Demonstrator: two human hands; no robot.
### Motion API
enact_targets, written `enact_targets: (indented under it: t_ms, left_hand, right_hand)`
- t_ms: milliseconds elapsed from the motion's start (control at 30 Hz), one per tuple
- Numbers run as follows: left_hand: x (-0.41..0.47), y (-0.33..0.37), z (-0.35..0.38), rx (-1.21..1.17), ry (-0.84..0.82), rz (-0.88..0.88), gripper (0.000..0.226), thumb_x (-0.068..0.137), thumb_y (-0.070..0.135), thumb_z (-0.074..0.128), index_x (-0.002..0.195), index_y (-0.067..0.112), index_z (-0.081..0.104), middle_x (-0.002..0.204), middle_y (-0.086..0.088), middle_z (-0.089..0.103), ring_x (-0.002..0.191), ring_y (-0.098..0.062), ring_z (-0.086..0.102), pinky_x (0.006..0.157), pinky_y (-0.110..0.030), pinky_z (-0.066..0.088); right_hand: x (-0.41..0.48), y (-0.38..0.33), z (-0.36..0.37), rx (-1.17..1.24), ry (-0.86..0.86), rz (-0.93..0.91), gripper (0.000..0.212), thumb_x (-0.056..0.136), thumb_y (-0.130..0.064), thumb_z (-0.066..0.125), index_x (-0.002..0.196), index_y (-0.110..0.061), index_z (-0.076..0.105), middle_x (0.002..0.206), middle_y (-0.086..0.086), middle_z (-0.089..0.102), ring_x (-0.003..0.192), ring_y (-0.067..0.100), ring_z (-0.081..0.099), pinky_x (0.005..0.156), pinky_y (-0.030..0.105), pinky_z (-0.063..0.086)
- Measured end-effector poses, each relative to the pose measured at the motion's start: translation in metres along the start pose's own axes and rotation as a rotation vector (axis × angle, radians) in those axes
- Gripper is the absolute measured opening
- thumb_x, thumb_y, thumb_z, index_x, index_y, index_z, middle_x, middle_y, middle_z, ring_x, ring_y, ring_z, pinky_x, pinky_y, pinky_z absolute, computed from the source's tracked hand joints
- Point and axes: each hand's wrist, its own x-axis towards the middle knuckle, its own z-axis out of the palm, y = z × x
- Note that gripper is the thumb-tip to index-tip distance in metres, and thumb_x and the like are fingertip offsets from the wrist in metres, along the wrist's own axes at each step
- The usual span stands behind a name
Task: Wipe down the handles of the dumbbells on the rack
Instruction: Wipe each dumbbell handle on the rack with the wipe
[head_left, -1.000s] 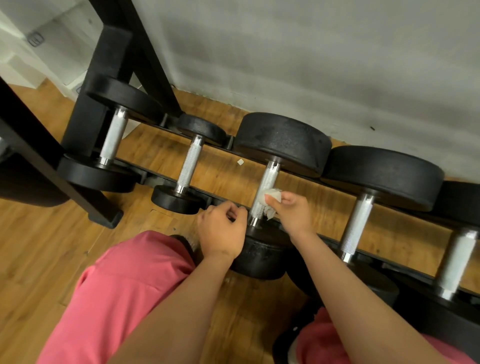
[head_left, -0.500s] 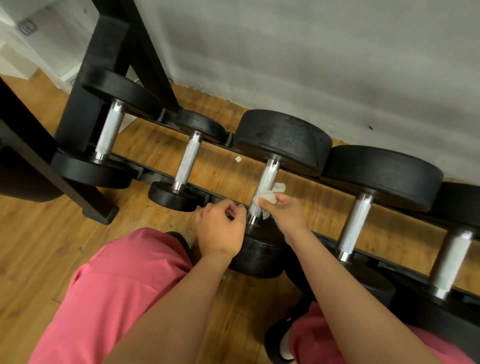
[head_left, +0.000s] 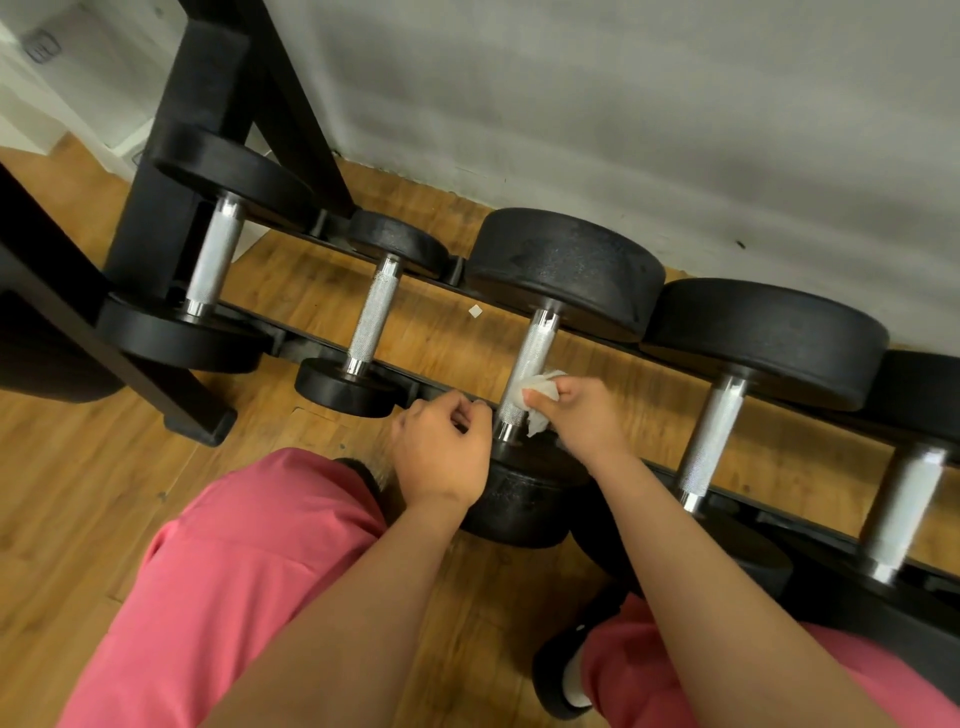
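Pinching the wipe (head_left: 521, 393), right hand (head_left: 587, 422) fingers (head_left: 569, 387) press it onto the handle (head_left: 536, 347).

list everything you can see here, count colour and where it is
plain grey wall: one, grey, back
wooden plank floor: one, brown, below
black metal rack: one, black, along wall
black round-headed dumbbells with knurled silver handles: five, black and silver, on rack
crumpled white wipe: one, white, against middle dumbbell's handle
small white scrap: one, white, floor under rack
pink trousers: one pair, pink, bottom
black shoe: one, black, bottom centre
right hand: one, fingers pinch wipe
left hand: one, fingers curled by that handle's near end, grip unclear
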Motion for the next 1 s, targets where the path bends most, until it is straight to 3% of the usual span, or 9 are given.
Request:
enact_targets:
  t_ms: [67, 200, 400, 533, 667, 800, 900, 1000]
  left_hand:
    - [0.0, -0.001, -0.001, 0.003, -0.003, 0.0, 0.026, 0.085, 0.042, 0.047, 0.066, 0.027, 0.056, 0.071, 0.006, 0.057, 0.093, -0.023, 0.054, 0.088, -0.033, 0.041]
    - [-0.001, 0.004, -0.002, -0.001, -0.006, -0.001, 0.024, 0.085, 0.043, 0.047, 0.066, 0.029, 0.055, 0.072, 0.007, 0.055, 0.093, -0.023, 0.053, 0.085, -0.035, 0.042]
    - [-0.002, 0.005, -0.004, -0.001, -0.004, 0.001, 0.024, 0.087, 0.04, 0.049, 0.066, 0.028, 0.055, 0.069, 0.009, 0.055, 0.09, -0.022, 0.053, 0.089, -0.039, 0.044]
    - [-0.002, 0.007, -0.004, 0.003, -0.006, 0.006, 0.024, 0.089, 0.035, 0.054, 0.066, 0.026, 0.056, 0.068, 0.009, 0.055, 0.087, -0.02, 0.052, 0.091, -0.038, 0.043]
    - [-0.002, 0.005, -0.004, -0.006, -0.013, -0.008, 0.023, 0.086, 0.04, 0.05, 0.067, 0.029, 0.055, 0.073, 0.005, 0.058, 0.092, -0.022, 0.053, 0.086, -0.037, 0.044]
    - [-0.001, 0.006, -0.004, 0.006, -0.007, -0.001, 0.022, 0.088, 0.038, 0.052, 0.068, 0.027, 0.056, 0.075, 0.004, 0.057, 0.091, -0.023, 0.053, 0.083, -0.036, 0.043]
    - [-0.001, 0.005, -0.004, 0.012, 0.001, -0.002, 0.022, 0.088, 0.036, 0.054, 0.069, 0.025, 0.058, 0.071, 0.009, 0.051, 0.091, -0.025, 0.055, 0.081, -0.038, 0.045]
    - [-0.002, 0.002, -0.003, -0.008, 0.003, 0.004, 0.024, 0.085, 0.04, 0.051, 0.069, 0.024, 0.06, 0.071, 0.007, 0.054, 0.09, -0.027, 0.057, 0.081, -0.042, 0.048]
  right_hand:
    - [-0.001, -0.001, 0.0, -0.024, -0.018, 0.0, 0.025, 0.086, -0.03, 0.072, 0.079, -0.006, 0.071, 0.079, 0.011, 0.07, 0.076, 0.029, 0.066, 0.07, 0.041, 0.053]
    - [-0.003, -0.004, 0.001, -0.118, -0.094, -0.002, 0.027, 0.085, -0.028, 0.072, 0.064, -0.019, 0.058, 0.066, -0.002, 0.057, 0.063, 0.013, 0.054, 0.058, 0.026, 0.041]
    - [-0.006, -0.001, 0.004, -0.101, -0.044, 0.009, 0.034, 0.083, -0.026, 0.075, 0.059, -0.015, 0.055, 0.059, -0.003, 0.052, 0.056, 0.009, 0.048, 0.055, 0.025, 0.036]
    - [-0.006, 0.0, 0.009, -0.096, -0.088, 0.062, 0.026, 0.079, -0.028, 0.078, 0.077, -0.005, 0.067, 0.072, 0.003, 0.059, 0.07, 0.016, 0.057, 0.062, 0.028, 0.044]
    - [-0.01, -0.001, 0.007, -0.123, -0.092, 0.074, 0.028, 0.08, -0.025, 0.077, 0.062, -0.011, 0.06, 0.064, 0.004, 0.055, 0.06, 0.014, 0.05, 0.055, 0.026, 0.038]
    - [-0.009, -0.004, 0.013, -0.217, -0.206, 0.171, 0.027, 0.079, -0.032, 0.077, 0.089, -0.01, 0.066, 0.08, 0.001, 0.06, 0.079, 0.017, 0.059, 0.059, 0.024, 0.038]
    - [-0.01, 0.001, 0.013, -0.13, -0.172, 0.24, 0.044, 0.078, -0.031, 0.079, 0.114, -0.007, 0.067, 0.105, 0.006, 0.066, 0.1, 0.021, 0.062, 0.079, 0.029, 0.048]
    - [-0.012, 0.001, 0.01, -0.093, -0.158, 0.261, 0.04, 0.078, -0.026, 0.08, 0.111, -0.007, 0.069, 0.101, 0.003, 0.066, 0.1, 0.02, 0.062, 0.089, 0.032, 0.05]
